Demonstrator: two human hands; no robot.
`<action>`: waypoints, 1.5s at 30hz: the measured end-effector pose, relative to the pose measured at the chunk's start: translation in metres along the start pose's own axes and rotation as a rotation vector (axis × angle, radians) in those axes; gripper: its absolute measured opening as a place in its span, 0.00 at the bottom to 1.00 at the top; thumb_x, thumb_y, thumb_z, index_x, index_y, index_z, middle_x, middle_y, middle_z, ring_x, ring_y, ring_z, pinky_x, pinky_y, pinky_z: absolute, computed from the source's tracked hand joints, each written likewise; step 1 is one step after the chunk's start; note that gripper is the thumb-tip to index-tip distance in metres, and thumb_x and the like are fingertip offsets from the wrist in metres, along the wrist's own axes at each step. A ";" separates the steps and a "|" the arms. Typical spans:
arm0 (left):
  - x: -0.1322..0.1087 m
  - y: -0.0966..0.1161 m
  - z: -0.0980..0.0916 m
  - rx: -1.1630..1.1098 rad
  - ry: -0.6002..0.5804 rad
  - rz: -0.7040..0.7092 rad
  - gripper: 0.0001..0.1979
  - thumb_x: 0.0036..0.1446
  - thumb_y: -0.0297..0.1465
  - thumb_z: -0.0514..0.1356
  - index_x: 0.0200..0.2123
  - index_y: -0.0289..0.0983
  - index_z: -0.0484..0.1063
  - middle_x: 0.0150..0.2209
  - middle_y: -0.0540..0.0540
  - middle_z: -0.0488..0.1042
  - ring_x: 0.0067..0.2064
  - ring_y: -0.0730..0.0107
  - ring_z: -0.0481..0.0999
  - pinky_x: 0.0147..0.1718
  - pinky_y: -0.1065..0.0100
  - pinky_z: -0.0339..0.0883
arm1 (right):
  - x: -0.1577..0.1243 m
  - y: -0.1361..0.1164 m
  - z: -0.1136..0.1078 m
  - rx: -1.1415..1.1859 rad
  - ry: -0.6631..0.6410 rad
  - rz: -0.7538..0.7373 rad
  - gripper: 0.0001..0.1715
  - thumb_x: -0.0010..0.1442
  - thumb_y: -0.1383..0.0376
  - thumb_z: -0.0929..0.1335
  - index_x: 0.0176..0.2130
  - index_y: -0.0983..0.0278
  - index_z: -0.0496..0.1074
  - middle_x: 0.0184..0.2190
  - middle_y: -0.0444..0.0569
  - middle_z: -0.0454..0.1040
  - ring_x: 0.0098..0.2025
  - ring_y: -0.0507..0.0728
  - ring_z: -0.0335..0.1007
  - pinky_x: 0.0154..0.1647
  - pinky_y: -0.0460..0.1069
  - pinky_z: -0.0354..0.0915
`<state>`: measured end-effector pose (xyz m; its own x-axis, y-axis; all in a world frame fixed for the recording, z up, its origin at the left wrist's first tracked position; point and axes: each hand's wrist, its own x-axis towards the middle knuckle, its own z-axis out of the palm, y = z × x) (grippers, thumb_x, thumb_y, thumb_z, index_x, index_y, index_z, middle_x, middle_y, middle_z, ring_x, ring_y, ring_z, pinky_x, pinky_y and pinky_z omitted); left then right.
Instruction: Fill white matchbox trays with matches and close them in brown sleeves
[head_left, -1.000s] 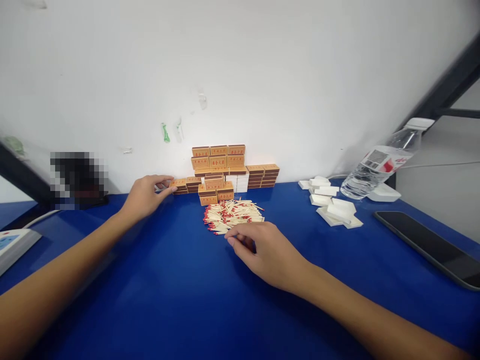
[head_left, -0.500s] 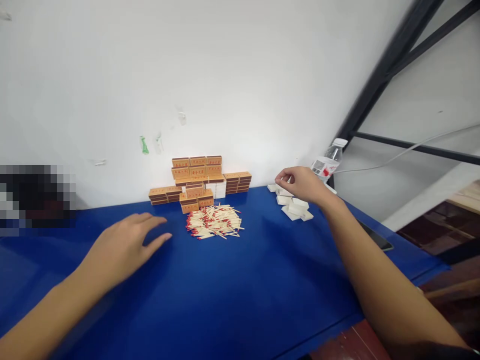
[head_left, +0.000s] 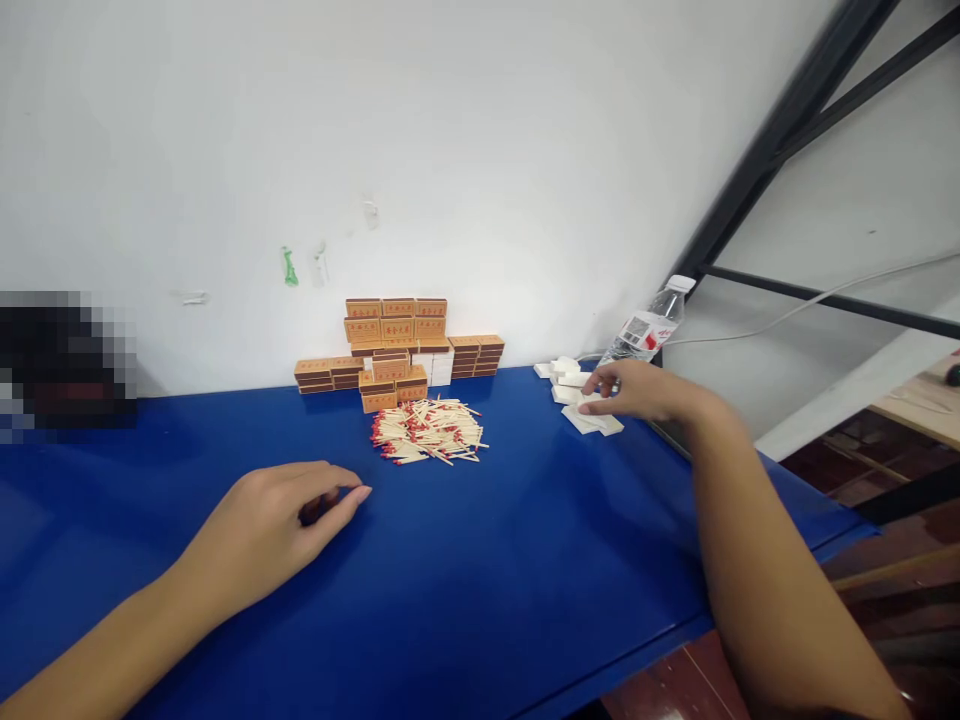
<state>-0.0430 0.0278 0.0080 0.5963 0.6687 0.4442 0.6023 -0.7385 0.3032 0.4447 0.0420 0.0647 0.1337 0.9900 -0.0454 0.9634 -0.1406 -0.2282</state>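
Observation:
My left hand (head_left: pixel 281 520) rests on the blue table (head_left: pixel 480 590), fingers loosely curled under with nothing visible in them, a little in front and left of a heap of red-tipped matches (head_left: pixel 427 433). My right hand (head_left: pixel 637 392) reaches to the right onto a cluster of white matchbox trays (head_left: pixel 564 372); its thumb and fingers pinch one white tray (head_left: pixel 596 420) at the near end of the cluster. Behind the matches, a stack of brown matchboxes (head_left: pixel 395 330) stands against the white wall.
A clear plastic water bottle (head_left: pixel 646 328) leans at the table's back right corner. The table's right edge drops off to a wooden floor (head_left: pixel 892 560). Black metal bars (head_left: pixel 780 140) slant up on the right. A blurred dark patch (head_left: pixel 64 365) sits at the far left.
My left hand left the matchboxes and came back toward me, curling its fingers. My right hand went from the matches to the white trays and lowered onto one. The view swung right.

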 end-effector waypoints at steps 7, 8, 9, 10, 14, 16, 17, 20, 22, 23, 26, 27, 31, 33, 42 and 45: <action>0.001 0.007 0.000 -0.003 0.010 -0.027 0.15 0.71 0.41 0.58 0.40 0.44 0.83 0.30 0.53 0.81 0.26 0.73 0.73 0.29 0.69 0.67 | -0.010 0.002 -0.002 -0.003 -0.037 0.021 0.21 0.47 0.50 0.78 0.36 0.61 0.79 0.38 0.54 0.82 0.39 0.64 0.77 0.38 0.55 0.69; 0.001 0.008 -0.001 0.002 0.012 -0.031 0.15 0.71 0.41 0.58 0.40 0.43 0.83 0.30 0.52 0.81 0.26 0.73 0.73 0.29 0.69 0.67 | -0.013 -0.007 -0.004 0.010 -0.040 -0.006 0.21 0.50 0.49 0.77 0.36 0.61 0.79 0.37 0.54 0.82 0.38 0.63 0.77 0.38 0.54 0.68; 0.000 0.008 -0.001 0.006 0.014 -0.032 0.15 0.71 0.41 0.58 0.41 0.43 0.83 0.31 0.52 0.81 0.26 0.73 0.73 0.29 0.69 0.67 | -0.018 -0.017 -0.005 0.028 -0.043 -0.041 0.22 0.53 0.47 0.76 0.37 0.61 0.79 0.37 0.53 0.81 0.37 0.62 0.76 0.37 0.54 0.68; 0.000 0.008 0.000 0.008 0.014 -0.031 0.15 0.71 0.41 0.58 0.41 0.43 0.83 0.31 0.52 0.81 0.26 0.73 0.73 0.29 0.69 0.68 | -0.023 -0.031 -0.005 0.075 -0.059 -0.113 0.23 0.56 0.46 0.75 0.40 0.61 0.79 0.36 0.53 0.81 0.36 0.61 0.75 0.36 0.53 0.67; -0.002 0.010 0.004 0.010 0.025 0.009 0.14 0.71 0.41 0.59 0.45 0.41 0.83 0.30 0.51 0.80 0.27 0.73 0.74 0.29 0.69 0.69 | -0.052 -0.102 0.015 0.276 -0.191 -0.431 0.27 0.61 0.45 0.73 0.51 0.60 0.77 0.35 0.49 0.81 0.35 0.58 0.73 0.34 0.51 0.65; -0.003 0.013 0.006 0.005 0.034 0.045 0.13 0.71 0.41 0.60 0.46 0.41 0.82 0.29 0.51 0.78 0.27 0.73 0.74 0.29 0.69 0.70 | -0.066 -0.138 0.035 0.258 -0.171 -0.544 0.30 0.63 0.48 0.73 0.58 0.60 0.74 0.35 0.47 0.81 0.34 0.58 0.73 0.35 0.52 0.64; -0.003 0.015 0.006 0.002 0.036 0.063 0.13 0.70 0.40 0.61 0.47 0.41 0.82 0.29 0.51 0.78 0.27 0.73 0.75 0.29 0.69 0.70 | -0.072 -0.154 0.046 0.219 -0.140 -0.559 0.29 0.64 0.50 0.73 0.59 0.60 0.74 0.35 0.48 0.82 0.34 0.59 0.73 0.36 0.52 0.63; -0.004 0.023 0.005 0.028 0.016 0.114 0.14 0.70 0.41 0.62 0.51 0.40 0.80 0.31 0.49 0.79 0.30 0.70 0.78 0.30 0.68 0.72 | -0.083 -0.184 0.073 0.222 -0.074 -0.483 0.24 0.67 0.52 0.71 0.56 0.63 0.76 0.31 0.50 0.82 0.33 0.60 0.75 0.36 0.53 0.62; -0.004 0.028 0.004 0.072 -0.009 0.155 0.19 0.69 0.44 0.63 0.54 0.38 0.79 0.35 0.46 0.81 0.35 0.65 0.81 0.33 0.65 0.75 | -0.086 -0.191 0.083 0.316 -0.121 -0.424 0.20 0.70 0.53 0.69 0.53 0.64 0.76 0.28 0.48 0.81 0.31 0.59 0.76 0.35 0.52 0.63; -0.004 0.030 0.004 0.094 -0.019 0.172 0.21 0.68 0.45 0.64 0.56 0.37 0.78 0.38 0.44 0.82 0.37 0.62 0.82 0.34 0.63 0.77 | -0.087 -0.193 0.085 0.383 -0.163 -0.407 0.18 0.72 0.55 0.68 0.53 0.64 0.75 0.26 0.47 0.80 0.30 0.58 0.76 0.34 0.51 0.63; -0.006 0.034 0.005 0.124 -0.036 0.195 0.28 0.66 0.49 0.64 0.58 0.33 0.76 0.44 0.38 0.83 0.43 0.53 0.82 0.41 0.54 0.79 | -0.090 -0.193 0.086 0.669 -0.350 -0.400 0.15 0.74 0.58 0.64 0.55 0.62 0.70 0.29 0.45 0.82 0.25 0.53 0.72 0.29 0.49 0.64; -0.006 0.035 0.007 0.121 -0.043 0.189 0.29 0.66 0.49 0.65 0.58 0.33 0.76 0.45 0.37 0.82 0.44 0.51 0.82 0.42 0.52 0.79 | -0.091 -0.194 0.085 0.776 -0.429 -0.397 0.16 0.74 0.58 0.64 0.57 0.62 0.68 0.33 0.46 0.84 0.24 0.52 0.71 0.26 0.48 0.64; -0.005 0.036 0.014 0.099 -0.048 0.136 0.29 0.63 0.49 0.68 0.55 0.32 0.77 0.47 0.36 0.82 0.44 0.49 0.81 0.44 0.48 0.79 | -0.092 -0.197 0.081 1.017 -0.690 -0.314 0.19 0.72 0.56 0.66 0.58 0.62 0.67 0.46 0.52 0.84 0.22 0.50 0.72 0.17 0.46 0.60; -0.003 0.036 0.018 0.104 -0.059 0.113 0.27 0.64 0.47 0.68 0.55 0.32 0.77 0.46 0.37 0.82 0.44 0.50 0.80 0.45 0.47 0.78 | -0.086 -0.198 0.078 0.964 -0.609 -0.308 0.16 0.70 0.56 0.66 0.52 0.62 0.72 0.42 0.50 0.84 0.20 0.49 0.70 0.16 0.46 0.58; -0.003 0.032 0.021 0.033 -0.074 0.066 0.15 0.69 0.36 0.64 0.54 0.36 0.79 0.44 0.42 0.81 0.45 0.55 0.78 0.48 0.51 0.75 | -0.007 -0.235 0.066 0.091 0.070 -0.623 0.08 0.64 0.60 0.73 0.39 0.63 0.80 0.40 0.51 0.82 0.40 0.57 0.75 0.38 0.49 0.63; -0.005 0.023 0.015 0.046 -0.080 0.068 0.14 0.68 0.37 0.64 0.53 0.37 0.79 0.44 0.43 0.82 0.45 0.56 0.78 0.48 0.52 0.75 | 0.009 -0.252 0.071 -0.034 0.030 -0.603 0.09 0.59 0.61 0.76 0.36 0.65 0.79 0.37 0.53 0.82 0.38 0.59 0.75 0.33 0.49 0.60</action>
<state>-0.0242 0.0083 0.0005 0.6758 0.6236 0.3929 0.5818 -0.7786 0.2352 0.1864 0.0857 0.0529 -0.4320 0.8952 0.1096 0.8784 0.4452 -0.1739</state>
